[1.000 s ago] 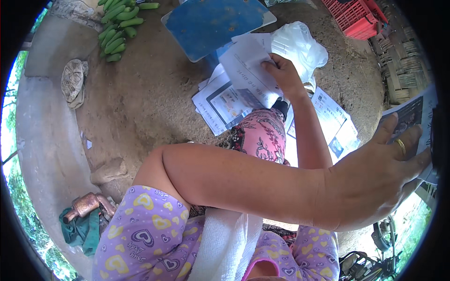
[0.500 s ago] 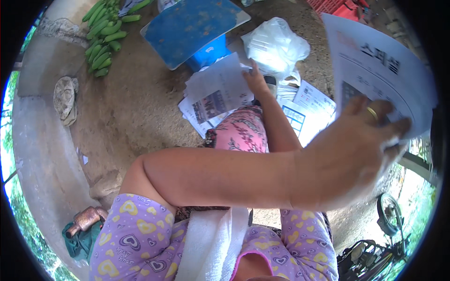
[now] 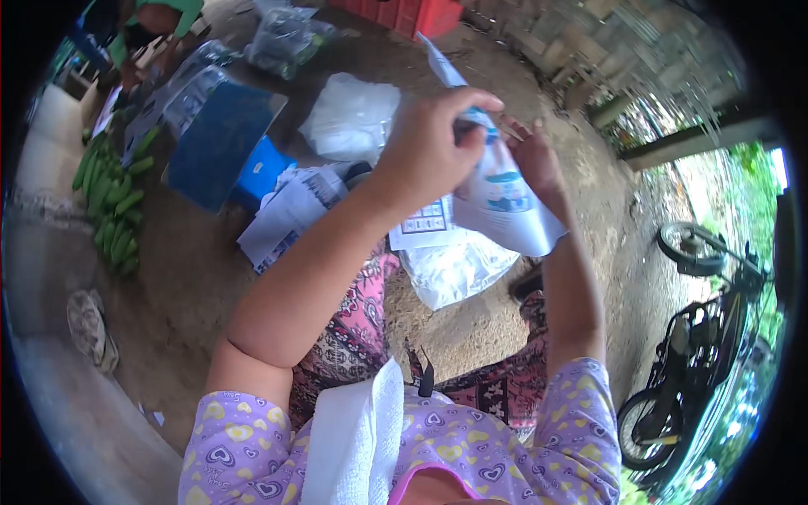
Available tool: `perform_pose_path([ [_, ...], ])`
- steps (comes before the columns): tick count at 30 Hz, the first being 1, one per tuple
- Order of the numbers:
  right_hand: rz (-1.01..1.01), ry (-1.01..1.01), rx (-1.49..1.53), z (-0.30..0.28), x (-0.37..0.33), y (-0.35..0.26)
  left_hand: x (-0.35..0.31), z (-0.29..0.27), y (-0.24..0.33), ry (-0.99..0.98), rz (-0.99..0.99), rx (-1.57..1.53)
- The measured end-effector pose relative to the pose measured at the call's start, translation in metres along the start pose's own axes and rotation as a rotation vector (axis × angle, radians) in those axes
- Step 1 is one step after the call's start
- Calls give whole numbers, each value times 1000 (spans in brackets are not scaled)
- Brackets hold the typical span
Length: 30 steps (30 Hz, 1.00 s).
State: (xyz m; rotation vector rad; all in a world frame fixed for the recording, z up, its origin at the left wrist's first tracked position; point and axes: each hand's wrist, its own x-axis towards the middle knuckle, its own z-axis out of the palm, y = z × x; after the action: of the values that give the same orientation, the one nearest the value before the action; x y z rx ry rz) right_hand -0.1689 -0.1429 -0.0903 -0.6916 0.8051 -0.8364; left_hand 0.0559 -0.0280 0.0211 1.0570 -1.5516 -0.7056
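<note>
White in the head view, a thin, curled paper sheet (image 3: 509,198) is pinched in the left hand (image 3: 431,147) above a crinkled plastic bag (image 3: 459,273) on gritty ground (image 3: 446,330); the right hand (image 3: 539,164) meets its edge, grip impossible to tell.

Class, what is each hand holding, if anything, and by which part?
The left hand pinches a curled white printed paper sheet in its upper part; whether the right hand grips it cannot be told.

Paper sheet (image 3: 507,198) — curled, tilted, raised (blue-printed)
</note>
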Motion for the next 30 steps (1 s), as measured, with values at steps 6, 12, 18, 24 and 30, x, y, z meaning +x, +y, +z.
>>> perform_pose_path([
  [6, -197, 320, -849, -16, -107, -62, 3, 38, -25, -30, 92, 97],
  [12, -176, 101, -501, 61, -159, -31, -21, 71, 13, -175, -98, 112],
  [18, -331, 150, -417, 48, -169, -4, -30, 85, 1, -295, -315, -359],
  [24, -574, 173, -687, 35, -169, 14, -34, 87, 1, -415, -507, -438],
  [30, -581, 167, -760, 33, -177, 5, -32, 86, 4, -482, -494, -404],
])
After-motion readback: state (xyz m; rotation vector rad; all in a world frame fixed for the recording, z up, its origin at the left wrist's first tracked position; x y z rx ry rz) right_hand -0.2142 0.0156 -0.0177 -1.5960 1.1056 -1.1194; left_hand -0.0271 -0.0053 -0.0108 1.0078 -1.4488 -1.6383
